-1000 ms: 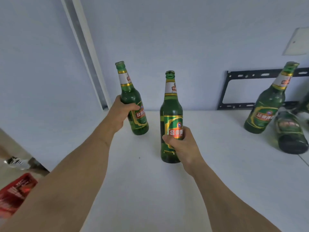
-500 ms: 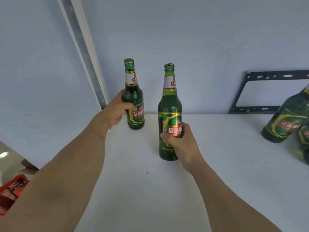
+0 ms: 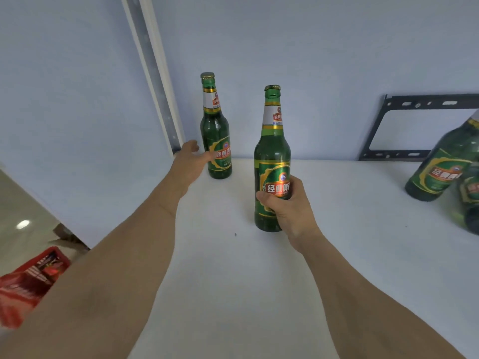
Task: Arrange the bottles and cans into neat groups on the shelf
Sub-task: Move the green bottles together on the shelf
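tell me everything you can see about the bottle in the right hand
The near beer bottle is green glass, capped, with a white and gold neck band and a green, gold and red body label bearing white characters. It stands upright on the white shelf, base down or nearly so. The right hand grips its lower body, thumb across the label. It stands apart from the rear-left bottle.

On my feed I saw a black metal bracket [image 3: 375, 130] leaning against the pale wall [image 3: 311, 47] at the back right. A white upright rail [image 3: 153, 73] ran down the left corner. Below, at the lower left, a red crate [image 3: 31, 281] sat on the beige floor [image 3: 23, 203], its contents too blurred to read.
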